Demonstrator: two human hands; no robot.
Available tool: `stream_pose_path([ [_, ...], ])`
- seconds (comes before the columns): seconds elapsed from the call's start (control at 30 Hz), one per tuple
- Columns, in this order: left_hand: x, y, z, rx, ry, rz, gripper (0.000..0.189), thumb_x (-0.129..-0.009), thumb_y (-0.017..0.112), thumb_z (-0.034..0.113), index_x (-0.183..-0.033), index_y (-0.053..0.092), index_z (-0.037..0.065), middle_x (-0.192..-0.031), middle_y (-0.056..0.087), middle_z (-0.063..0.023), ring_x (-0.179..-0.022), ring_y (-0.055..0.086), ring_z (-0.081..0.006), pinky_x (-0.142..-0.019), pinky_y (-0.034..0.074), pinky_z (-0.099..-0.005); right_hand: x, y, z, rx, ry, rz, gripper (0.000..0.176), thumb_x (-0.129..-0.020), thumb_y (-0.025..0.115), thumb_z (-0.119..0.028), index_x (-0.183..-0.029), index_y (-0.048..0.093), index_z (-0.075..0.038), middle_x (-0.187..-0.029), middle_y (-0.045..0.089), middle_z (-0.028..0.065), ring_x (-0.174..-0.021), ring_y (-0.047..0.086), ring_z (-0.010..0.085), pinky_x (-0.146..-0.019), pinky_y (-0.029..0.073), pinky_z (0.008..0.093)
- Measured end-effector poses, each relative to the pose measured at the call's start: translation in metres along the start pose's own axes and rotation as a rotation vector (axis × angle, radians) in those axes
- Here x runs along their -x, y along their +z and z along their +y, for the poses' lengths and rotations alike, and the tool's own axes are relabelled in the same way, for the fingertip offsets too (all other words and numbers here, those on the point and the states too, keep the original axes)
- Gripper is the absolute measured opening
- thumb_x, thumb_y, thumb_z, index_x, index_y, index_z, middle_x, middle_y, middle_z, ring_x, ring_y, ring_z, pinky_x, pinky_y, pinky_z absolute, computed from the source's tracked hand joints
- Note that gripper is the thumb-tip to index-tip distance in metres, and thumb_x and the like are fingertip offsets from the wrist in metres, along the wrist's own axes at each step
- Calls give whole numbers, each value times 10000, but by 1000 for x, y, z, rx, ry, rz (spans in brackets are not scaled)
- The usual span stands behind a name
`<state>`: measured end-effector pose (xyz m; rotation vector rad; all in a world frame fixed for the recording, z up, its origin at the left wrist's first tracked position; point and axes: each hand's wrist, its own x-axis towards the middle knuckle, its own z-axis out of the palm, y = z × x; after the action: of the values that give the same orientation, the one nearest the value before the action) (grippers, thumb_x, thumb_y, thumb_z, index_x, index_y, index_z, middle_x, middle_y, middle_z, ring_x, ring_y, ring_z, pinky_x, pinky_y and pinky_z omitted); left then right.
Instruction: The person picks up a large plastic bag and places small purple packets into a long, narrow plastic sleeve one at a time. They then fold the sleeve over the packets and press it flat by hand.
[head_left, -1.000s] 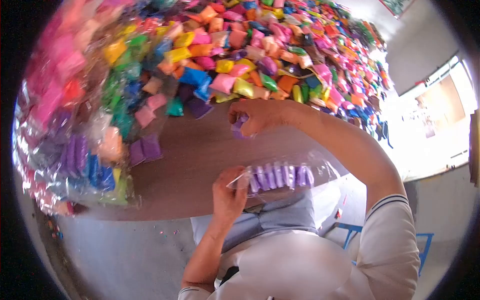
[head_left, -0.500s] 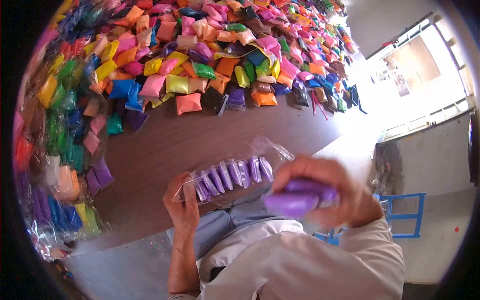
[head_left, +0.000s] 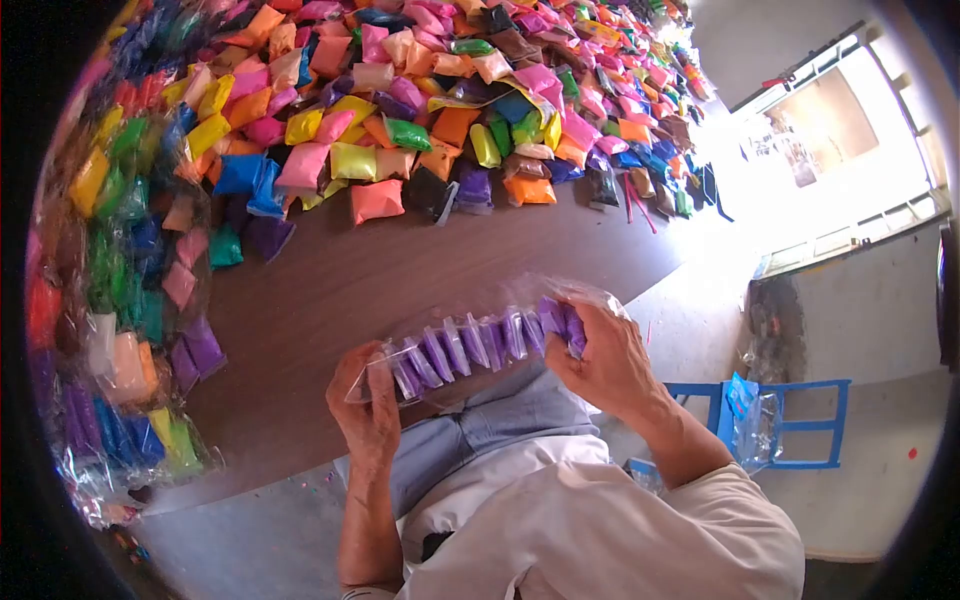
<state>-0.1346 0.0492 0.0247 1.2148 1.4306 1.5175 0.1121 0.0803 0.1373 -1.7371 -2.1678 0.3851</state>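
A clear plastic bag (head_left: 405, 342) is stretched between my hands over the near edge of the table, with a row of several small purple packets (head_left: 452, 348) standing side by side in it. My left hand (head_left: 366, 398) is closed round the bag's left end. At the right end, my right hand (head_left: 607, 358) grips purple packets (head_left: 562, 322) between thumb and fingers, against the end of the row. Clear film lies over and around the right fingers. Part of those packets is hidden by the hand.
A large heap of small coloured packets (head_left: 353, 162) covers the far side of the brown table (head_left: 300, 310). Clear bags of sorted packets (head_left: 125, 265) lie along the left. To the right stands a blue chair (head_left: 812, 425) with plastic on it, below a bright window (head_left: 825, 130).
My right hand has moved left and up, bringing purple packets from beside the bag to the right end of the row. My left hand stays at the bag's left end.
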Motion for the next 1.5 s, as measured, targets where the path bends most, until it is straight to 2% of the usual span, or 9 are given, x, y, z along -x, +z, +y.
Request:
stream_pose_path([
  [0.13,0,1,2,-14,-19,6,287,-954,589,234,-943,646,-46,-973,656,-135,-912,603,-205,-822,471,-325,-5,-11,-6,-48,34,-24,354,-816,663,-156,-1127,583,-7,-808,639,170,-712,641,321,-676,505,368],
  [0.23,-1,2,4,-54,3,13,306,-957,582,254,-942,649,-45,-948,658,-125,-884,605,-201,-798,468,-315,-5,-25,-5,-111,194,-105,314,-876,589,-181,-1158,569,-43,-825,649,190,-733,653,358,-686,499,450],
  [0.5,0,2,-1,18,-27,1,311,-958,588,258,-926,655,-44,-940,659,-123,-885,603,-195,-799,472,-328,-6,-12,0,-183,101,34,361,-836,641,-163,-1154,530,-35,-844,649,175,-750,667,351,-685,519,408],
  [0.6,-1,2,5,6,-23,1,303,-958,590,247,-924,656,-46,-949,657,-127,-902,602,-197,-807,476,-338,-5,-13,1,-173,151,6,341,-816,698,-59,-1131,590,19,-970,687,163,-802,688,208,-646,558,312],
  [0.7,-3,4,3,-55,83,5,305,-979,539,243,-945,657,-36,-927,650,-103,-857,594,-167,-751,474,-305,-5,-13,5,-106,139,-53,311,-814,699,-67,-1102,621,19,-1021,684,173,-800,692,198,-637,556,304],
  [0.8,-3,3,4,-89,66,-7,311,-989,514,241,-956,658,-33,-921,649,-92,-844,594,-155,-736,474,-291,-5,-9,8,-28,52,-10,353,-830,670,-168,-1156,596,-54,-994,670,151,-849,669,313,-731,528,426],
  [0.9,-2,1,2,-122,66,-14,299,-986,520,230,-961,662,-32,-931,649,-88,-855,592,-153,-750,473,-288,-9,-5,5,174,-112,121,340,-839,652,-184,-1159,600,-82,-967,663,152,-841,661,331,-727,526,442],
  [1.2,-2,4,8,-60,26,29,292,-966,577,236,-946,662,-43,-936,655,-109,-867,596,-174,-776,465,-308,-17,5,20,129,-45,19,244,-884,611,-184,-1110,616,-89,-937,644,159,-814,656,355,-702,541,436],
  [1.5,0,4,-4,-3,-32,25,330,-964,581,283,-935,668,-34,-908,663,-116,-841,602,-188,-754,464,-321,-1,14,22,-32,1,312,200,-834,681,-78,-1026,625,-61,-930,687,141,-709,690,281,-616,554,358],
])
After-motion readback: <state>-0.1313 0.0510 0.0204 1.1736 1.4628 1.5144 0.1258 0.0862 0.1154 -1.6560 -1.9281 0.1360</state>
